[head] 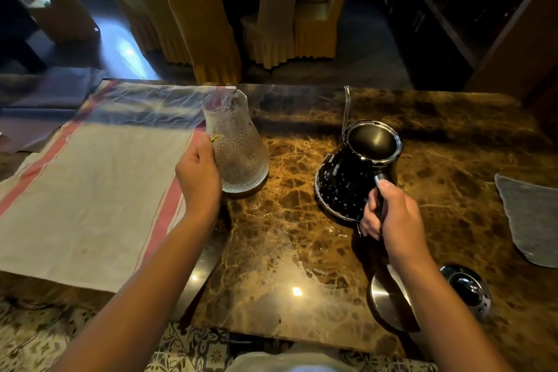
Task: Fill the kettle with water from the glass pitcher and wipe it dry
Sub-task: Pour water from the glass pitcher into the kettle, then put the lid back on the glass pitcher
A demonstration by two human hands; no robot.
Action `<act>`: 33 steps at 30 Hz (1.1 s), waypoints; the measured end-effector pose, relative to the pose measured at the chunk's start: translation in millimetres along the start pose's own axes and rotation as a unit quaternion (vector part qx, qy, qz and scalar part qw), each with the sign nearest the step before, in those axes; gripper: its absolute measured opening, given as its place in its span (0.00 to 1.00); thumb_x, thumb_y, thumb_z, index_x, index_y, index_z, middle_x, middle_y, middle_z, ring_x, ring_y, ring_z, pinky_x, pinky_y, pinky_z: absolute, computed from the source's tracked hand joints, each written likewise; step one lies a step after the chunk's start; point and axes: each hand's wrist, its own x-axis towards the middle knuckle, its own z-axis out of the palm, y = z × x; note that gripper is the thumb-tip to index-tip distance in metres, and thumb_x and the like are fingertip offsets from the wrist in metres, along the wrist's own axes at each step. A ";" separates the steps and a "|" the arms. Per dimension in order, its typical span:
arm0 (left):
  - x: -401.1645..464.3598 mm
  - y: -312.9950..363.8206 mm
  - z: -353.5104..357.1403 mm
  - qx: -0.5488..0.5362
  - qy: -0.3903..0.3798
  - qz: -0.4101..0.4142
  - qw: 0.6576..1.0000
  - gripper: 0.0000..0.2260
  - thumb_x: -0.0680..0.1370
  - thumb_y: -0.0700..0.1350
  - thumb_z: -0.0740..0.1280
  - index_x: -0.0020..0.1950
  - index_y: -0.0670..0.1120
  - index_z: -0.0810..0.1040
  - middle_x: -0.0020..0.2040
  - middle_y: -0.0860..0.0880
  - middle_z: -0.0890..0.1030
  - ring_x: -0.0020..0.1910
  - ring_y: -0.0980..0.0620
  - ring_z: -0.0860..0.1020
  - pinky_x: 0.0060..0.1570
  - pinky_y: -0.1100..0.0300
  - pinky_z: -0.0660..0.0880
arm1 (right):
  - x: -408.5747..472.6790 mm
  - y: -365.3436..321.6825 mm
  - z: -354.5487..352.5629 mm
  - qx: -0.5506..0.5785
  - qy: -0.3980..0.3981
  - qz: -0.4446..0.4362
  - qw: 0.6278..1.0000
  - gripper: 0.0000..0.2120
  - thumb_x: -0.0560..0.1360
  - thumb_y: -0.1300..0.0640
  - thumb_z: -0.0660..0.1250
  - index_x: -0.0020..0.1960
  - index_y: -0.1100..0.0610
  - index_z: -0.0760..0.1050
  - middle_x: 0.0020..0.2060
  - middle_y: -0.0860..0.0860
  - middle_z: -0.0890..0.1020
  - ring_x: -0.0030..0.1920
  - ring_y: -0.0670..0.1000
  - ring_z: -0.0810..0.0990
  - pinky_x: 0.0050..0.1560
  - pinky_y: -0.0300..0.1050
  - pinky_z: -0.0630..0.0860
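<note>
Resting flat, far left: a beige linen cloth with red stripes along its edges (90,190) covers the left part of the brown veined marble tabletop (287,235).
Left arm: it reaches forward from the lower left over the cloth's right edge, the wrist straight.
Left hand: the left hand (197,177) curls round the near left side of the dimpled clear glass pitcher (237,145), the thumb tip on the glass wall; the fingers behind the glass are hidden.
Pitcher: it stands upright on the marble just beside the cloth's right edge, narrow at the neck and wide at the base; its water level is hard to read through the texture.
Kettle: the black gooseneck kettle with a chrome rim (356,172) sits right of the pitcher and apart from it, lid off, mouth open, droplets on its body, the thin spout rising at its far side.
Right hand: the right hand (389,211) grips the kettle's dark handle, thumb along the top, fingers wrapped beneath.
Right arm: it comes in from the lower right and crosses over a round polished metal lid (383,302) lying on the marble.
Near right: a round chrome and black kettle base (468,290) sits beside the lid.
Far right: a grey wiping cloth (531,220) lies at the table's edge.
</note>
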 end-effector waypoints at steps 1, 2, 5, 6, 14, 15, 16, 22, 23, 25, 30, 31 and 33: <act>-1.7 -3.1 0.4 -0.001 0.002 0.002 1.000 0.26 0.84 0.58 0.58 0.40 0.36 0.74 0.39 0.36 0.76 0.37 0.48 0.73 0.35 0.53 0.69 | 0.2 -0.3 -0.2 0.002 0.000 0.001 1.000 0.20 0.81 0.45 0.57 0.36 0.55 0.70 0.22 0.54 0.67 0.23 0.53 0.64 0.32 0.50 0.65; -2.7 -6.0 0.7 0.000 0.008 0.007 1.000 0.28 0.84 0.59 0.58 0.42 0.35 0.75 0.40 0.33 0.77 0.37 0.48 0.74 0.35 0.52 0.69 | 0.3 -0.7 -0.2 0.004 -0.001 0.003 1.000 0.19 0.81 0.45 0.57 0.36 0.55 0.70 0.22 0.54 0.67 0.23 0.53 0.64 0.32 0.50 0.66; -5.5 -9.9 1.5 0.010 0.018 0.027 0.999 0.30 0.82 0.61 0.58 0.40 0.34 0.73 0.39 0.31 0.75 0.35 0.47 0.72 0.32 0.46 0.70 | -0.7 -1.1 0.0 0.009 0.004 0.007 1.000 0.19 0.80 0.45 0.58 0.35 0.54 0.70 0.22 0.54 0.67 0.23 0.53 0.65 0.33 0.51 0.66; -7.4 -11.4 1.3 0.015 0.015 0.031 0.999 0.30 0.82 0.62 0.57 0.40 0.34 0.72 0.38 0.32 0.75 0.35 0.47 0.71 0.32 0.45 0.70 | -1.2 -0.5 0.4 0.012 0.010 0.006 1.000 0.19 0.80 0.45 0.58 0.35 0.55 0.71 0.23 0.54 0.68 0.24 0.53 0.65 0.32 0.50 0.66; -21.0 -19.1 -6.6 0.074 -0.016 0.061 0.995 0.25 0.86 0.55 0.54 0.43 0.35 0.73 0.38 0.36 0.73 0.36 0.49 0.69 0.36 0.54 0.66 | -4.2 1.1 -0.4 0.017 0.018 -0.003 1.000 0.18 0.80 0.43 0.61 0.37 0.53 0.72 0.25 0.53 0.71 0.26 0.54 0.68 0.33 0.51 0.68; -20.2 -19.3 -7.2 0.075 -0.016 0.067 0.995 0.26 0.86 0.56 0.53 0.43 0.35 0.73 0.39 0.34 0.74 0.37 0.48 0.70 0.36 0.55 0.66 | -4.6 0.2 -1.3 0.019 0.016 -0.002 1.000 0.18 0.81 0.44 0.62 0.37 0.54 0.73 0.26 0.54 0.72 0.27 0.54 0.69 0.34 0.51 0.69; -20.3 -19.0 -7.5 0.074 -0.017 0.072 0.994 0.26 0.86 0.56 0.53 0.44 0.35 0.74 0.39 0.33 0.74 0.37 0.48 0.71 0.35 0.56 0.66 | -5.3 -1.1 -2.3 0.020 0.014 -0.002 1.000 0.18 0.81 0.44 0.62 0.38 0.55 0.73 0.27 0.55 0.73 0.28 0.54 0.70 0.34 0.51 0.70; -17.5 -17.3 -6.6 0.062 -0.014 0.072 0.995 0.29 0.83 0.59 0.54 0.38 0.34 0.70 0.34 0.35 0.71 0.32 0.49 0.67 0.31 0.50 0.65 | -14.2 -4.1 -8.4 -0.097 0.053 -0.051 0.993 0.19 0.82 0.42 0.64 0.40 0.55 0.77 0.35 0.55 0.83 0.37 0.54 0.81 0.46 0.57 0.80; -15.8 -18.5 -6.8 0.063 -0.014 0.070 0.995 0.30 0.83 0.59 0.54 0.37 0.33 0.70 0.33 0.37 0.70 0.32 0.49 0.67 0.31 0.50 0.65 | -17.4 -3.9 -11.1 -0.127 0.067 -0.057 0.988 0.16 0.82 0.42 0.65 0.44 0.52 0.79 0.38 0.52 0.85 0.39 0.50 0.83 0.47 0.55 0.80; -13.7 -21.1 -8.0 0.061 -0.018 0.063 0.996 0.30 0.83 0.59 0.55 0.36 0.34 0.70 0.32 0.40 0.70 0.31 0.49 0.67 0.31 0.51 0.65 | -28.3 -3.2 -19.4 -0.180 0.103 -0.056 0.977 0.07 0.81 0.43 0.66 0.52 0.46 0.79 0.44 0.45 0.85 0.45 0.41 0.82 0.50 0.48 0.80; -8.1 -24.9 -13.3 0.050 -0.039 0.045 0.997 0.29 0.83 0.58 0.55 0.37 0.34 0.72 0.34 0.34 0.73 0.32 0.48 0.68 0.31 0.45 0.70 | -69.5 15.5 -48.6 -0.385 0.087 -0.089 0.915 0.19 0.78 0.41 0.66 0.68 0.42 0.76 0.68 0.43 0.77 0.69 0.44 0.74 0.64 0.44 0.71; -8.4 -23.8 -13.7 0.047 -0.045 0.045 0.997 0.27 0.83 0.57 0.55 0.37 0.35 0.73 0.34 0.35 0.73 0.32 0.48 0.68 0.30 0.46 0.69 | -78.4 21.2 -53.8 -0.418 0.072 -0.081 0.902 0.22 0.77 0.39 0.66 0.70 0.42 0.75 0.72 0.43 0.74 0.72 0.44 0.70 0.67 0.46 0.67; -9.2 -20.7 -14.9 0.044 -0.060 0.053 0.996 0.25 0.84 0.53 0.55 0.38 0.34 0.75 0.34 0.36 0.72 0.31 0.52 0.68 0.30 0.49 0.66 | -96.8 30.1 -58.9 -0.467 0.050 -0.059 0.881 0.26 0.76 0.36 0.66 0.72 0.41 0.74 0.77 0.41 0.68 0.76 0.44 0.64 0.70 0.48 0.62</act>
